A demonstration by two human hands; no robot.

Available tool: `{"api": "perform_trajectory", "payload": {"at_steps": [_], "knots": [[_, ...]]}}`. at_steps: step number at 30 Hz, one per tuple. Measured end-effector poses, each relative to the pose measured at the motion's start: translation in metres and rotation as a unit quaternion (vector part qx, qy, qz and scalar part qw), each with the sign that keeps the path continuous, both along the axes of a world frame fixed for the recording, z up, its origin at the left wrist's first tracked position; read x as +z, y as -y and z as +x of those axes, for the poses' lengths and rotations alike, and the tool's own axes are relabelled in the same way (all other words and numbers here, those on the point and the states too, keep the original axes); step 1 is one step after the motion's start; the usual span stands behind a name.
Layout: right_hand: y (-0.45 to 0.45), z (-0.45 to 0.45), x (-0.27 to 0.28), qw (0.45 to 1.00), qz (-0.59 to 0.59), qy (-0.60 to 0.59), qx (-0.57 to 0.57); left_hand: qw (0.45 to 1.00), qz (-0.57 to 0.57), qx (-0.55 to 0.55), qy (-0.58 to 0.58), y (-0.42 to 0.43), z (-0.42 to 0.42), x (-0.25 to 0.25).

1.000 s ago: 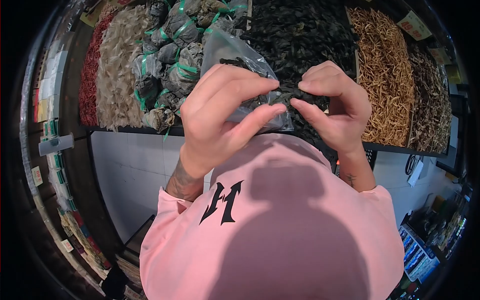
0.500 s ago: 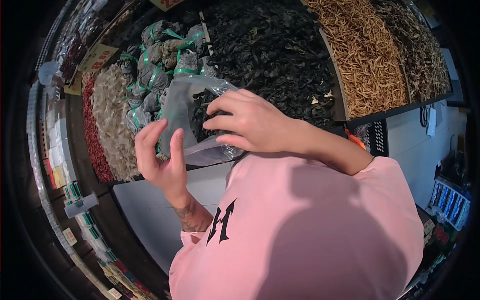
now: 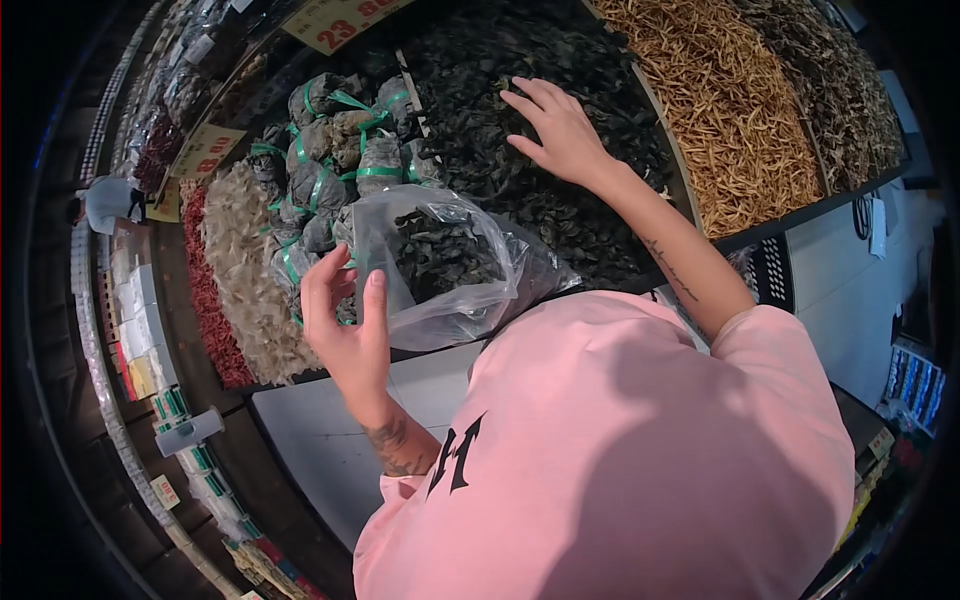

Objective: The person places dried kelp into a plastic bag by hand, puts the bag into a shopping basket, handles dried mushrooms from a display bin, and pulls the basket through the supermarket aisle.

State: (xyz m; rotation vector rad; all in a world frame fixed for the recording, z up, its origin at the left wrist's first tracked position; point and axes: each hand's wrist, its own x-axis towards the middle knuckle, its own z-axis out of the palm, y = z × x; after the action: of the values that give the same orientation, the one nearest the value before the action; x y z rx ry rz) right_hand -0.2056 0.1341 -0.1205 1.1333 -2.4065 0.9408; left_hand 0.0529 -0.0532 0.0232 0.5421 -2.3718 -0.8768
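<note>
A clear plastic bag (image 3: pixel 455 315) lies with its mouth wide at the front of the bin, holding some dark, curled dried pieces. My left hand (image 3: pixel 345 335) is beside the bag's left rim, thumb and fingers apart; any touch on the plastic is hard to make out. Over the heap of dark dried pieces (image 3: pixel 590 235), which look like black fungus or seaweed, my right hand (image 3: pixel 560 130) reaches out. Its fingers are spread, with nothing visible in them. Whether the fingertips touch the heap I cannot tell.
Grey bundles tied with green ribbon (image 3: pixel 320 190) sit left of the heap, then pale dried flakes (image 3: pixel 255 270) and red dried pieces (image 3: pixel 205 290). Right of a divider are golden dried strips (image 3: pixel 720 110). Price signs (image 3: pixel 345 22) stand behind. A person (image 3: pixel 108 205) is far left.
My right hand has left the bag and moved up and right, out over the dark heap. The bag now lies wider, with its contents showing. My left hand remains by its rim.
</note>
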Motion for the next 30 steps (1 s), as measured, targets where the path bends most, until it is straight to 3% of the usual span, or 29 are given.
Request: {"api": "perform_trajectory", "payload": {"at_steps": [4,6,9,11,16,19,24,30], "knots": [[0.009,0.000,-0.020,0.996,0.082,-0.044,0.017,0.999,-0.003,-0.003,0.037,-0.001,-0.001,0.003],[0.010,0.010,-0.022,0.998,0.060,0.002,0.004,0.999,-0.019,0.001,0.034,0.001,0.001,0.002],[0.003,0.022,-0.025,0.998,0.065,-0.022,0.007,0.998,0.035,0.009,0.054,0.002,0.005,-0.002],[-0.003,0.027,-0.021,0.991,0.105,0.083,-0.019,0.996,0.058,0.014,0.072,0.003,0.006,-0.002],[-0.003,0.009,-0.015,0.996,-0.035,0.067,-0.046,0.991,0.087,0.009,0.098,0.002,0.006,-0.004],[0.007,0.001,-0.004,0.994,-0.050,0.090,-0.047,0.993,0.065,0.003,0.094,0.001,0.006,-0.002],[0.012,-0.002,-0.012,0.991,0.056,0.117,-0.016,0.994,0.058,0.007,0.096,0.003,0.009,0.001],[-0.009,0.010,0.019,0.924,-0.154,0.348,0.025,0.995,0.060,0.009,0.077,0.005,0.014,-0.002]]}}
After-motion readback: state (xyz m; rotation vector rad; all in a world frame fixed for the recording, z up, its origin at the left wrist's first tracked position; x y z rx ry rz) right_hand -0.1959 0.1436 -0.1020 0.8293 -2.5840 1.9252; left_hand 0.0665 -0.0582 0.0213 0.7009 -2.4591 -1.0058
